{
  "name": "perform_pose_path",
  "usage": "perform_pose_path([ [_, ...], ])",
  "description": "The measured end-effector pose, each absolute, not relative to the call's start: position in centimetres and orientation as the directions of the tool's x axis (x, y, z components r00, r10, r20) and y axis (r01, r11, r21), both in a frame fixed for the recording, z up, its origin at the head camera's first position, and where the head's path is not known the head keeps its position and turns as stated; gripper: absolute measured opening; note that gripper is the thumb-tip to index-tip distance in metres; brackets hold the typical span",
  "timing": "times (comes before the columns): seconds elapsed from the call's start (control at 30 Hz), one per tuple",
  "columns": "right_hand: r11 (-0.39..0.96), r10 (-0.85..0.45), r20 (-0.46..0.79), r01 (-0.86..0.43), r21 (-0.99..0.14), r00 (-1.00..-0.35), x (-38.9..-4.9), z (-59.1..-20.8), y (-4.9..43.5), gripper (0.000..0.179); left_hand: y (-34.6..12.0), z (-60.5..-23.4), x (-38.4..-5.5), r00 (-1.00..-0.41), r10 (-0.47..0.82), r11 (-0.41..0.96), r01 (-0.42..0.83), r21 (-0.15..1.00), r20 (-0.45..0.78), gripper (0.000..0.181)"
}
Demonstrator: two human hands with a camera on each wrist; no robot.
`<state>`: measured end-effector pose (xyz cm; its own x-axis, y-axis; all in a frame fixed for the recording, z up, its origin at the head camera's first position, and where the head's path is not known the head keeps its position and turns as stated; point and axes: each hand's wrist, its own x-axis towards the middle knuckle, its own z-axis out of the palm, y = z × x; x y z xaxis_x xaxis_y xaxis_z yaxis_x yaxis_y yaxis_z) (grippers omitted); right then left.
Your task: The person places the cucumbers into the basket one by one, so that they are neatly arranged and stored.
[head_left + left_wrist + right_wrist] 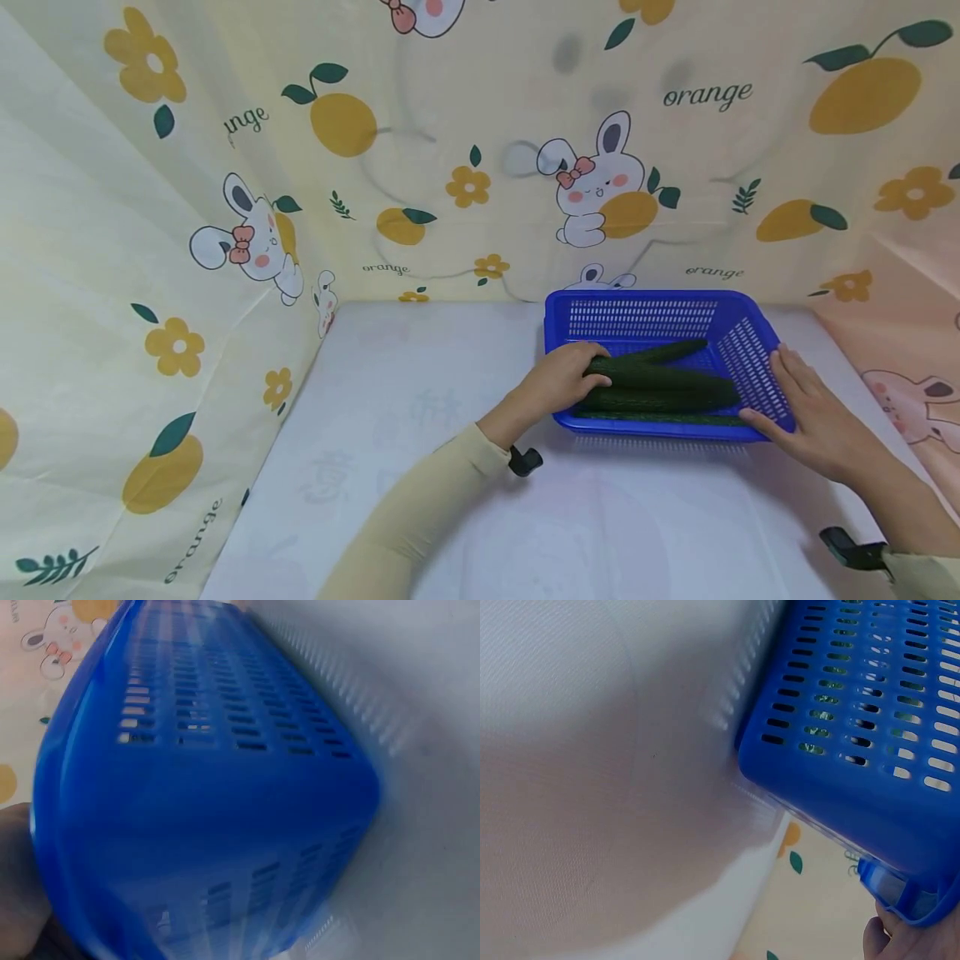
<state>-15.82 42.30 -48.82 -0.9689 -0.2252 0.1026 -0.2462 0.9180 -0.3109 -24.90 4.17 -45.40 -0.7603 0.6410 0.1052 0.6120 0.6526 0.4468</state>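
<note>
A blue plastic basket [645, 430] with slotted walls holds several long dark green cucumbers [660, 379] lying side by side. My left hand [558, 379] reaches over the basket's left end and grips the near-left end of a cucumber, thumb toward me and fingers over the far side. At the basket's right end, my right hand [813, 425] rests with straight fingers along the rim and its thumb on the front corner. The right wrist view has that hand's fingers [900, 941] beside the corner of the rim. Only the basket's outer wall [195, 795] and part of the left hand show in the left wrist view.
The basket stands on a white-covered table [420, 517], toward its back right. Behind it rises a cream cloth [465, 100] printed with rabbits, oranges and flowers, which also hangs along the left side. A pinkish cloth [915, 333] borders the right.
</note>
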Motion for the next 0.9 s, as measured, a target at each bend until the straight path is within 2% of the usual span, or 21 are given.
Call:
perform_pose_path([
  [0.2,0.918,-0.226,0.102,-0.247,-0.310,-0.969,-15.8,-48.8,42.3,0.106,5.8,-45.9,-24.2,-0.771,0.630,0.689,0.609,0.393,0.091,0.043],
  [0.47,0.917,-0.226,0.104,-0.247,-0.313,-0.969,-15.8,-48.9,42.1,0.106,6.4,-45.8,-23.5,-0.782,0.623,0.725,0.581,0.371,0.009,0.043],
  [0.7,0.917,-0.232,0.102,-0.253,-0.308,-0.967,-16.0,-48.9,42.0,0.105,2.6,-44.5,-24.2,-0.782,0.615,0.704,0.601,0.378,0.097,0.042],
  [0.9,0.915,-0.238,0.095,-0.256,-0.310,-0.967,-15.9,-48.8,42.2,0.104,-2.1,-43.3,-24.9,-0.851,0.511,0.766,0.514,0.386,0.120,0.043],
])
